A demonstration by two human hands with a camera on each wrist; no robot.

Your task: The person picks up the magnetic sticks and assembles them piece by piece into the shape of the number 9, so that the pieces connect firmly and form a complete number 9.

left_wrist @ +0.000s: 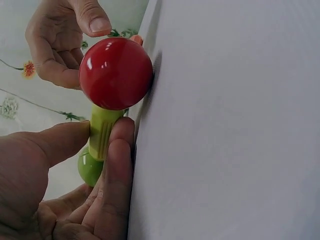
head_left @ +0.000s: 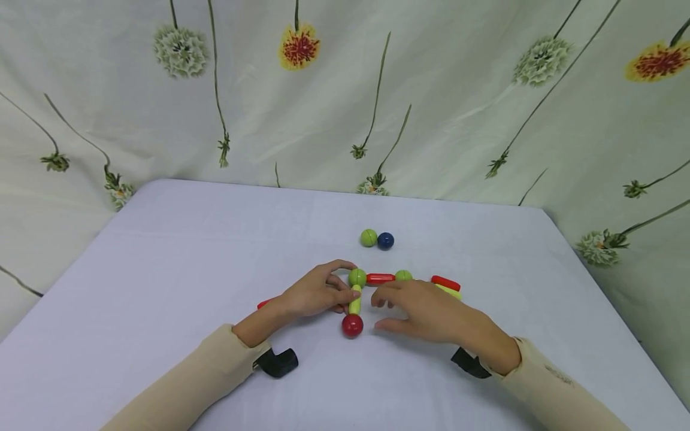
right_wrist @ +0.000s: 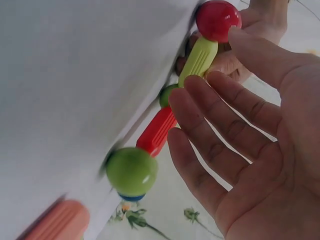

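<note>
My left hand (head_left: 318,291) pinches a ridged yellow-green rod (left_wrist: 103,127) between thumb and fingers. A shiny red ball (head_left: 353,326) sits at the rod's near end and a green ball (head_left: 357,277) at its far end. From that green ball a red rod (head_left: 380,278) runs right to a second green ball (right_wrist: 131,171), making a right-angled chain on the table. My right hand (head_left: 426,308) hovers to the right of the chain, fingers spread and loosely bent, holding nothing. In the head view it partly covers the second green ball.
Farther back on the white-covered table (head_left: 162,263) lie a loose green ball (head_left: 369,237) and a dark blue ball (head_left: 385,241). Beyond my right hand are another red rod (head_left: 445,282) and a yellow-green rod (head_left: 448,291). A red piece (head_left: 266,302) shows behind my left wrist.
</note>
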